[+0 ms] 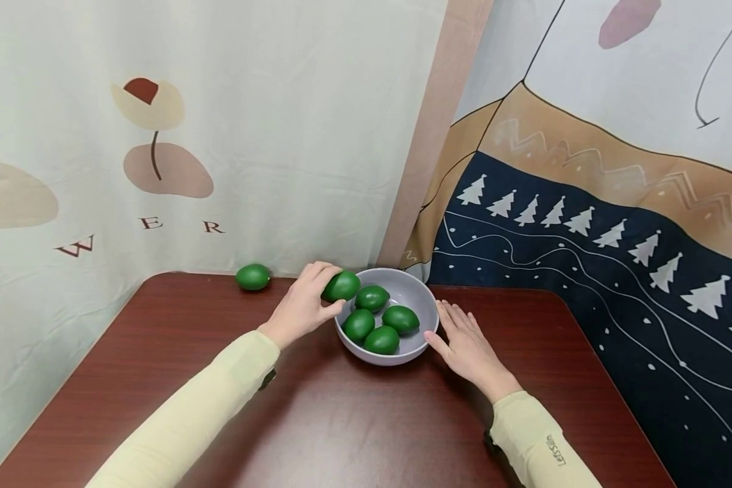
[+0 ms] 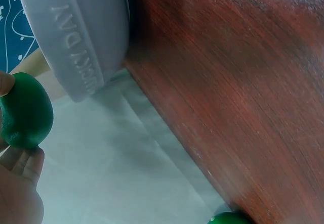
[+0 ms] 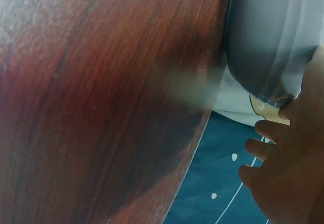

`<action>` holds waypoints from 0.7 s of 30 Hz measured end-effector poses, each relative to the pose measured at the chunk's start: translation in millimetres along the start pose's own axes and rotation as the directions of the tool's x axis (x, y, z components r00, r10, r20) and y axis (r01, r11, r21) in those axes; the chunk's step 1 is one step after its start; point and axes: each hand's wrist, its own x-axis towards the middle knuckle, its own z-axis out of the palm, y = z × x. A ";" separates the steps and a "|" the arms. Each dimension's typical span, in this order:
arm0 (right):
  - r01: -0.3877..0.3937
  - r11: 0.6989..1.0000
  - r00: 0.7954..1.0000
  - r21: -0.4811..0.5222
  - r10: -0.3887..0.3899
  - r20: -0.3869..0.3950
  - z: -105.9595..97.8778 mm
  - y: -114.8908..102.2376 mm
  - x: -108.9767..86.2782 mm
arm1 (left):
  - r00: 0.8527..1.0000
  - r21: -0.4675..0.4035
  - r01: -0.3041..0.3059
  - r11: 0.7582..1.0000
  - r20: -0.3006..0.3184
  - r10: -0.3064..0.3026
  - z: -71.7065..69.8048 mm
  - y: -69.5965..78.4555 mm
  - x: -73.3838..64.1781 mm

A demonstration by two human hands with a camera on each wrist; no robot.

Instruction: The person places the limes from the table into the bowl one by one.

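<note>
My left hand holds a smooth green lime between thumb and fingers, just over the left rim of a grey-lavender bowl. The left wrist view shows this lime from the side, near the bowl's outer wall with raised lettering. Inside the bowl lie several more limes, one of them the front lime. With fingers extended, my right hand rests against the bowl's right side. One other lime lies at the table's back edge, left of the left hand.
The bowl stands near the back edge of a reddish-brown wooden table. Behind it hangs a pale curtain with flower prints. A dark blue cloth with white trees hangs along the right side.
</note>
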 end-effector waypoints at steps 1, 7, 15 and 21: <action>0.000 1.000 1.000 -0.002 0.000 -0.001 0.0 0.0 0.0 | 1.000 -0.002 -0.002 1.000 -0.001 0.002 0.3 0.9 -0.1; 0.005 1.000 1.000 -0.027 -0.005 -0.008 0.1 -0.1 -0.2 | 1.000 -0.024 -0.008 1.000 0.005 0.008 3.8 6.5 0.3; 0.003 0.999 1.000 -0.039 -0.003 -0.003 -1.1 -0.7 -0.9 | 0.999 -0.012 -0.037 0.999 0.007 0.037 10.3 12.9 0.9; 0.002 0.999 1.000 -0.036 -0.003 -0.002 -1.2 -0.8 -0.9 | 0.998 -0.008 -0.059 0.998 0.006 0.059 14.5 17.5 1.4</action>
